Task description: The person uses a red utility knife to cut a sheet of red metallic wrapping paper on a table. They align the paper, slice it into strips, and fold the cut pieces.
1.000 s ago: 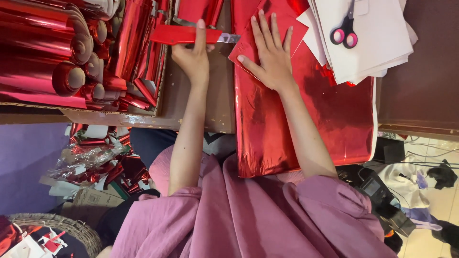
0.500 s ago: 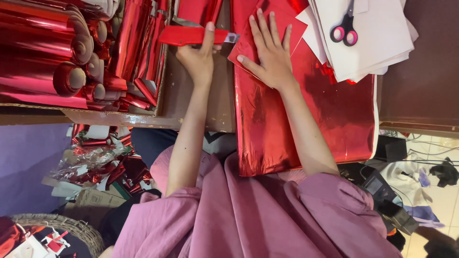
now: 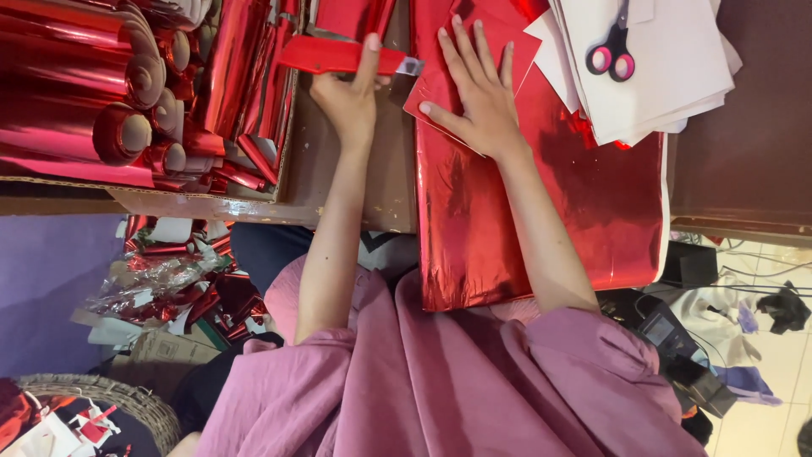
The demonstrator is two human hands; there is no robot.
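Note:
My left hand (image 3: 348,95) grips a red utility cutter (image 3: 334,55), with the index finger laid along its top. The cutter's blade tip (image 3: 412,65) points at the left edge of a red foil sheet (image 3: 541,203) spread on the cardboard-covered table (image 3: 381,178). My right hand (image 3: 478,93) lies flat, fingers spread, on a smaller red piece (image 3: 499,38) on top of that sheet. It holds nothing.
A cardboard box (image 3: 203,203) at the left holds several red foil rolls (image 3: 93,93). Pink-handled scissors (image 3: 613,55) lie on a stack of white paper (image 3: 668,76) at the upper right. Foil scraps (image 3: 169,283) and a wicker basket (image 3: 110,393) are on the floor.
My left hand has slid the cutter slightly to the right, toward the foil's edge. My right hand has stayed pressed in place.

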